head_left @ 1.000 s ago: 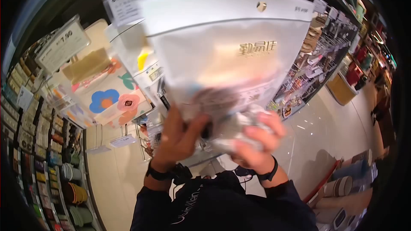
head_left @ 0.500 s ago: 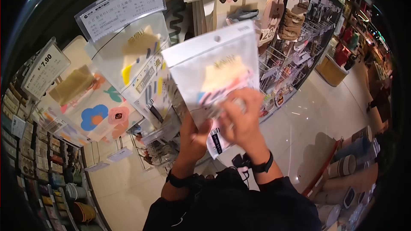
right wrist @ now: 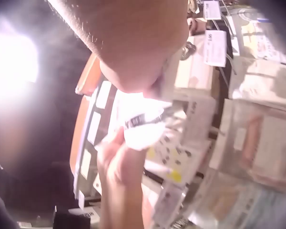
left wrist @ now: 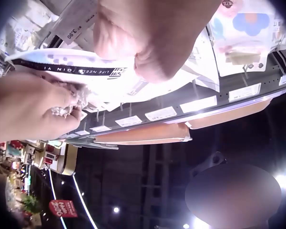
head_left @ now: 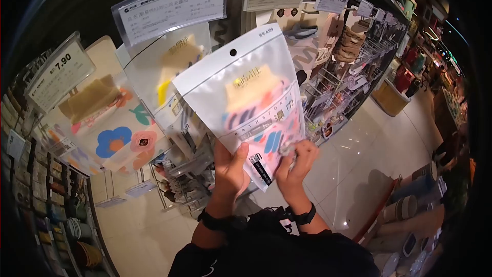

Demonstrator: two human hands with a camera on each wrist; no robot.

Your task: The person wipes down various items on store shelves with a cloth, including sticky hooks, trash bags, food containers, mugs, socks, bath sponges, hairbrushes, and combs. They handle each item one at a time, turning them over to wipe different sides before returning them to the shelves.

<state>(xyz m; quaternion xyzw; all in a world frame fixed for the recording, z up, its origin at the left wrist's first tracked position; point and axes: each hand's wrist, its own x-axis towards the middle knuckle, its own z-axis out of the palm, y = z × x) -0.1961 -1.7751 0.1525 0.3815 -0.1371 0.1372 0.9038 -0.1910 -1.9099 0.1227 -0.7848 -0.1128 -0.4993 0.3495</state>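
Presently: "BATHSPON"-lettered pouch [head_left: 256, 92], below-right of the 3.90 price tag [head_left: 171, 7]; left hand [head_left: 229, 172] pinches its lower edge, thumb in front, presumably for steadiness; right hand [head_left: 296, 166], fingers curled, grips crumpled clear plastic [head_left: 288, 149].

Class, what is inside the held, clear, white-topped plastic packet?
The packet shows cream material and pink-and-blue patterned material. What the black-and-white label and left hand cover cannot be seen.

The head view is looking down and forward over both forearms at the bath-sponge packet [head_left: 256, 107]; both wrist views are peering from close beside the hands, tilted toward the shelf, and all three are sharing that packet.
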